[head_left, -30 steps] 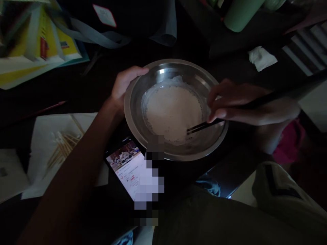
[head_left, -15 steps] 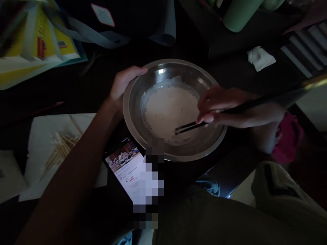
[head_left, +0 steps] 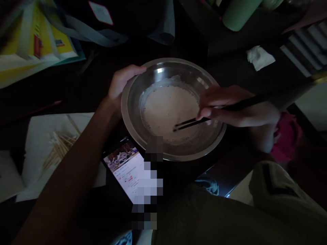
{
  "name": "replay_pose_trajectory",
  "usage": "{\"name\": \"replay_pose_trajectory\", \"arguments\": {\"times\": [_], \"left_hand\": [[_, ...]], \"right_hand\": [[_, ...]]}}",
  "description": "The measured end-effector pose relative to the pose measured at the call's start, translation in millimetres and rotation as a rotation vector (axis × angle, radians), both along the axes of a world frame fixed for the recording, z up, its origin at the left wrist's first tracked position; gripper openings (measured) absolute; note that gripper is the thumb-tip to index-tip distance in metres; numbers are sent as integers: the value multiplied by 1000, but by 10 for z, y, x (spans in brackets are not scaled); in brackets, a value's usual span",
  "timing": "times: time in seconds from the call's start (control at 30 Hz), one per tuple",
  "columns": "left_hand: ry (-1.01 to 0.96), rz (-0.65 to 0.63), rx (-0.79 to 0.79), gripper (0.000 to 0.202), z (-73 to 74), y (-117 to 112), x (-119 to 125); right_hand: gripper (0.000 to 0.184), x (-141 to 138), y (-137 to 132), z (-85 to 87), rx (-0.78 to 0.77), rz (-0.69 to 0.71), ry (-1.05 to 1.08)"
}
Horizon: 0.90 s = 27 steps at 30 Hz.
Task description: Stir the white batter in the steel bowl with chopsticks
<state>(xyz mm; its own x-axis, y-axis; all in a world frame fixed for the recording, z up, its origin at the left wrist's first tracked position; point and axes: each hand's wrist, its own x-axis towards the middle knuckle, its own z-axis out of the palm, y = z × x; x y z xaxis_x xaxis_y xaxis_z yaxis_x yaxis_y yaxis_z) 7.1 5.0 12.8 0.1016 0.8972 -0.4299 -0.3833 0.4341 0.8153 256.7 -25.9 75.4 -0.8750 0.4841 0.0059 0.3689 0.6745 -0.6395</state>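
Note:
A steel bowl [head_left: 204, 144] sits on a dark table and holds pale, thin batter [head_left: 166, 110]. My left hand [head_left: 120, 85] grips the bowl's left rim, thumb over the edge. My right hand [head_left: 230, 105] is closed on a pair of dark chopsticks [head_left: 189, 123], whose tips dip into the batter near the bowl's lower middle. The chopsticks' long ends run out to the upper right.
A lit phone [head_left: 127, 170] lies just in front of the bowl. White paper [head_left: 38, 143] with several thin wooden sticks [head_left: 60, 148] is at the left. A yellow box [head_left: 33, 44], a green cup [head_left: 237, 13] and a crumpled tissue [head_left: 260, 58] lie at the back.
My right hand and the chopsticks have swept leftwards through the batter. My left hand has stayed on the rim.

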Motion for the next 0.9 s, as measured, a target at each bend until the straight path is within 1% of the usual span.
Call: {"name": "replay_pose_trajectory", "arguments": {"times": [0.03, 0.07, 0.1, 0.17, 0.2, 0.23, 0.27, 0.3, 0.33, 0.4, 0.43, 0.47, 0.5, 0.57, 0.63, 0.7, 0.73, 0.77, 0.8, 0.83, 0.9], "left_hand": [[-4, -3, -5, 37, -5, 3, -1], [-5, -1, -14, 37, -6, 3, -3], [-8, 4, -26, 37, -3, 0, -3], [-9, 18, -49, 35, 10, -12, -4], [-8, 20, -47, 35, 18, -19, -5], [-10, 10, -38, 34, 26, -25, -5], [-14, -6, -27, 35, 31, -28, -5], [-16, -20, -22, 35, 32, -28, -6], [-14, -26, -22, 35, 30, -24, -7], [-13, -7, -33, 31, 14, -9, -9], [-10, 11, -40, 30, 4, 0, -10], [-5, 26, -42, 29, -4, 7, -10], [-5, 29, -40, 29, -10, 11, -9], [-23, 3, -31, 31, -9, 7, -5], [-40, -28, -14, 37, 5, -8, 1], [-30, -31, 6, 42, 17, -22, 0], [-15, -25, 9, 43, 17, -24, -4], [-6, -23, 8, 42, 12, -22, -11], [-7, -28, 7, 41, 2, -16, -20], [-17, -39, 4, 39, -10, -8, -30], [-43, -57, -5, 35, -32, 11, -46]], "right_hand": [[26, -30, 7, -38, -6, 13, -2], [24, -53, 11, -76, 33, -13, -3], [23, -64, 13, -108, 109, -68, -13], [23, -47, 7, -128, 309, -232, -57], [24, -21, 1, -111, 384, -324, -75], [26, 12, -5, -80, 415, -398, -88], [30, 46, -11, -40, 396, -440, -82], [31, 74, -14, -1, 323, -432, -58], [31, 91, -16, 31, 213, -381, -20], [29, 81, -12, 47, -16, -222, 19], [27, 54, -7, 28, -87, -146, 21], [26, 20, -1, -5, -111, -90, 13], [26, -16, 5, -46, -88, -59, 0], [25, -64, 13, -119, 66, -88, -15], [24, -48, 15, -136, 261, -215, -34], [25, 24, 18, -84, 388, -371, -66], [27, 65, 21, -44, 388, -413, -68], [29, 101, 27, -5, 335, -408, -56], [29, 122, 33, 25, 243, -358, -39], [28, 124, 38, 38, 134, -279, -18], [26, 74, 44, 8, -39, -100, 19]]}}
